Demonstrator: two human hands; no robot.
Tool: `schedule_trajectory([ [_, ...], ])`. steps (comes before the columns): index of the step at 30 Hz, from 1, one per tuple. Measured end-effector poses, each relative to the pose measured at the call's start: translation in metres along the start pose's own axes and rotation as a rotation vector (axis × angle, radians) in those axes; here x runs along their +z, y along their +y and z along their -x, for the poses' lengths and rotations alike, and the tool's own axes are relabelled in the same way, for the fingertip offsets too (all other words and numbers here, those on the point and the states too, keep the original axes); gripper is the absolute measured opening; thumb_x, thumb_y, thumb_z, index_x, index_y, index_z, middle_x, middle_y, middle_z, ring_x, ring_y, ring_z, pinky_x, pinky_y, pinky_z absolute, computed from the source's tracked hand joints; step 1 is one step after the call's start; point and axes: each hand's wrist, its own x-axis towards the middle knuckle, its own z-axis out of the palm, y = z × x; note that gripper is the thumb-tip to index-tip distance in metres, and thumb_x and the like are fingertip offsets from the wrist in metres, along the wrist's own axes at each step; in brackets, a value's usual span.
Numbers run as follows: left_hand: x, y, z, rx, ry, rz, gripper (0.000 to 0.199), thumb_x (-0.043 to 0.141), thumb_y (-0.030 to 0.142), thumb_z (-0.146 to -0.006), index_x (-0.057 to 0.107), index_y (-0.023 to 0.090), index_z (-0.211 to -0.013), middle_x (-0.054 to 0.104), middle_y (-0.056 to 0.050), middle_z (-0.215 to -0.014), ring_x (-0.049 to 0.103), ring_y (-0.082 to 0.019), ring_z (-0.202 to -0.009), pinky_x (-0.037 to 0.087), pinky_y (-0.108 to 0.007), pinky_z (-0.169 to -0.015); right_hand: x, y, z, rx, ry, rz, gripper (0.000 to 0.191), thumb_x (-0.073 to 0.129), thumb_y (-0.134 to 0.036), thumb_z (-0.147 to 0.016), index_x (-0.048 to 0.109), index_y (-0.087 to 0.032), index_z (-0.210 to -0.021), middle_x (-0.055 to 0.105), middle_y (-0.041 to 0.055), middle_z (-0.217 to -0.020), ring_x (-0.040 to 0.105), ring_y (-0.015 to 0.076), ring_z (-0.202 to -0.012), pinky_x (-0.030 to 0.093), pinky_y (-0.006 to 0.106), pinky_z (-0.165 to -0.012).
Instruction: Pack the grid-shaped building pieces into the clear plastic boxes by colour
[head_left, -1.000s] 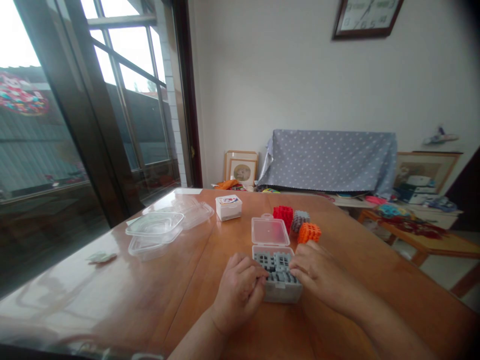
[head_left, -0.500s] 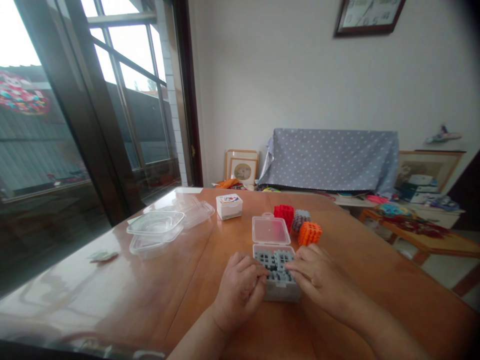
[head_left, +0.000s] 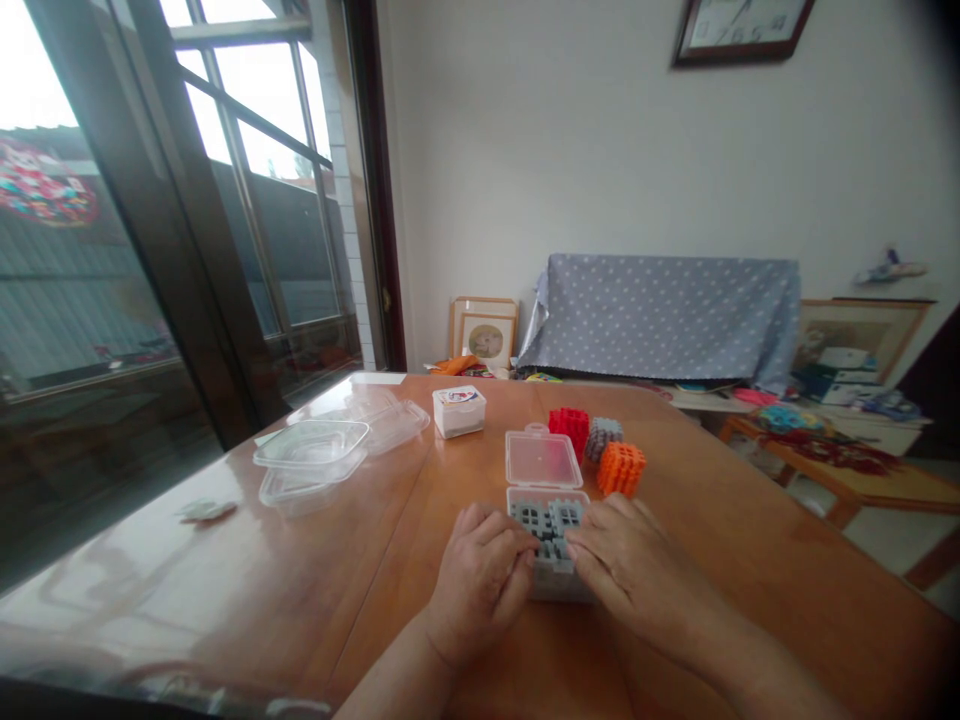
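Well to the left of the open box [head_left: 559,585] lies a crumpled packet [head_left: 204,511], too blurred to make out. Nearer, though well apart from the box, clear tubs [head_left: 311,465] lie piled over one another, probably pushed aside to leave working room. Beyond the box and to its left stands a white case [head_left: 459,415], shut, with a printed top. At the box's left side is the left hand [head_left: 480,565], fingers curled and tips reaching over the rim, which likely steadies that side; whether they pinch anything is hidden. Grey pieces [head_left: 530,517] fill the box, the rear ones laid flat with their window-like openings up, the front ones apparently on edge, perhaps so that more fit. The lid [head_left: 544,460] is tipped back behind the box, which leaves the top clear for both hands. Behind the lid sits a red block [head_left: 568,430], then a grey block [head_left: 602,437] and an orange block [head_left: 621,470], grouped beyond the box's right side, seemingly out of the way. The right hand [head_left: 626,550] bends over the box's right rim, fingertips at the pieces, perhaps bracing against the left; I cannot tell whether it grips one.
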Motion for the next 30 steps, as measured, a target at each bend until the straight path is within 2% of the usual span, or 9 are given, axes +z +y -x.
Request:
schedule_trajectory([
  [8, 0.000, 0.007, 0.001, -0.037, -0.004, -0.049, 0.020, 0.059, 0.024, -0.088, 0.065, 0.022, -0.108, 0.067, -0.009, -0.102, 0.055, -0.027, -0.097, 0.043, -0.046, -0.085, 0.007, 0.002, 0.007, 0.021, 0.049, 0.010, 0.021, 0.048, -0.027, -0.098, 0.069, -0.024, -0.096, 0.064, 0.0070, -0.090, 0.052, 0.0245, -0.088, 0.040, 0.041, -0.082],
  [15, -0.001, 0.009, 0.002, 0.006, 0.013, -0.059, 0.032, 0.063, 0.024, -0.085, 0.065, 0.024, -0.116, 0.067, -0.009, -0.113, 0.056, -0.028, -0.106, 0.044, -0.048, -0.091, 0.008, 0.004, 0.017, 0.041, 0.114, -0.030, 0.025, 0.050, -0.031, -0.098, 0.066, -0.024, -0.116, 0.066, 0.0087, -0.106, 0.054, 0.0262, -0.098, 0.043, 0.042, -0.086],
  [22, 0.000, 0.009, 0.003, 0.031, 0.012, -0.089, 0.029, 0.063, 0.023, -0.084, 0.070, 0.027, -0.112, 0.072, -0.007, -0.106, 0.056, -0.030, -0.109, 0.044, -0.050, -0.092, 0.018, -0.002, 0.022, 0.026, 0.130, -0.042, 0.025, 0.051, -0.029, -0.098, 0.067, -0.026, -0.117, 0.068, 0.0083, -0.109, 0.055, 0.0265, -0.100, 0.044, 0.043, -0.087],
  [26, 0.000, 0.010, 0.004, 0.042, 0.025, -0.090, 0.029, 0.063, 0.024, -0.084, 0.071, 0.027, -0.112, 0.072, -0.008, -0.105, 0.057, -0.030, -0.108, 0.046, -0.051, -0.091, 0.020, 0.000, 0.026, 0.044, 0.208, -0.077, 0.027, 0.051, -0.030, -0.098, 0.065, -0.026, -0.120, 0.068, 0.0089, -0.114, 0.056, 0.0273, -0.103, 0.046, 0.045, -0.090],
  [30, -0.003, 0.009, 0.005, 0.031, 0.086, -0.062, 0.035, 0.064, 0.025, -0.084, 0.066, 0.025, -0.119, 0.067, -0.011, -0.118, 0.057, -0.030, -0.112, 0.045, -0.052, -0.096, 0.023, 0.005, 0.033, 0.141, 0.370, -0.198, 0.028, 0.049, -0.032, -0.100, 0.063, -0.026, -0.123, 0.067, 0.0088, -0.118, 0.056, 0.0278, -0.111, 0.045, 0.047, -0.097],
])
